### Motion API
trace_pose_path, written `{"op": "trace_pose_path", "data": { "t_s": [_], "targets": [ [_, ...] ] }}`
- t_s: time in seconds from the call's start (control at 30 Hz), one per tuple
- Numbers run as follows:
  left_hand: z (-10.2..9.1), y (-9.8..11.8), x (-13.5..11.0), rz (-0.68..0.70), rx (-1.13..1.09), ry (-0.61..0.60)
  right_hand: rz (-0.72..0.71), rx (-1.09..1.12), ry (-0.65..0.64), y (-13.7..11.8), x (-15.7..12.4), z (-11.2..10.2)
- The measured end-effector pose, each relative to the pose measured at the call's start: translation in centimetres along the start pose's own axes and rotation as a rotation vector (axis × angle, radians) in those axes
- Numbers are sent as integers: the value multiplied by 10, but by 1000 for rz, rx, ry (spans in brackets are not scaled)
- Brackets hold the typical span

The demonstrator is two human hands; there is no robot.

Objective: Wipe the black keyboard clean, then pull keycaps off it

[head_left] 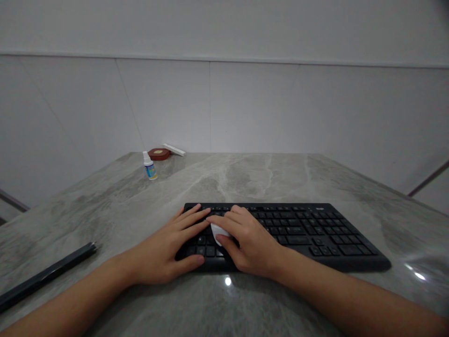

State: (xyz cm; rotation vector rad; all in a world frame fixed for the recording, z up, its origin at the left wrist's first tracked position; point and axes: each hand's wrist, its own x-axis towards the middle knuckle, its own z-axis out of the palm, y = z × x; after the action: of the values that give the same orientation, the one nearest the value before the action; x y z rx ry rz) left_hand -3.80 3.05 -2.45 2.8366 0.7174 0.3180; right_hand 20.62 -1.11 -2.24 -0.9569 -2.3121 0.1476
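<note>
A black keyboard (pixel 308 231) lies on the grey marble table (pixel 245 178), in front of me. My left hand (pixel 168 248) rests flat on the keyboard's left end, fingers stretched out, thumb along the front edge. My right hand (pixel 245 241) is just to its right, over the left-middle keys. Its fingers are curled round a small white wad, probably a wipe or cloth (pixel 218 231), pressed against the keys.
At the far left of the table stand a small white spray bottle with a blue label (pixel 150 166), a round reddish-brown case (pixel 159 153) and a white bar-shaped object (pixel 174 149). A long, thin black bar-shaped object (pixel 45 276) lies at the near left edge. White tiled walls surround the table.
</note>
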Motion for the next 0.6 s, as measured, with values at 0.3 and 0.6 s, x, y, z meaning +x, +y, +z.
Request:
{"op": "trace_pose_path", "data": {
  "t_s": [0.3, 0.6],
  "targets": [
    [0, 0, 0, 2, 11, -2, 73, -39, 37, -2, 1, -2],
    [0, 0, 0, 4, 0, 7, 104, -46, 39, -3, 1, -2]
  ]
}}
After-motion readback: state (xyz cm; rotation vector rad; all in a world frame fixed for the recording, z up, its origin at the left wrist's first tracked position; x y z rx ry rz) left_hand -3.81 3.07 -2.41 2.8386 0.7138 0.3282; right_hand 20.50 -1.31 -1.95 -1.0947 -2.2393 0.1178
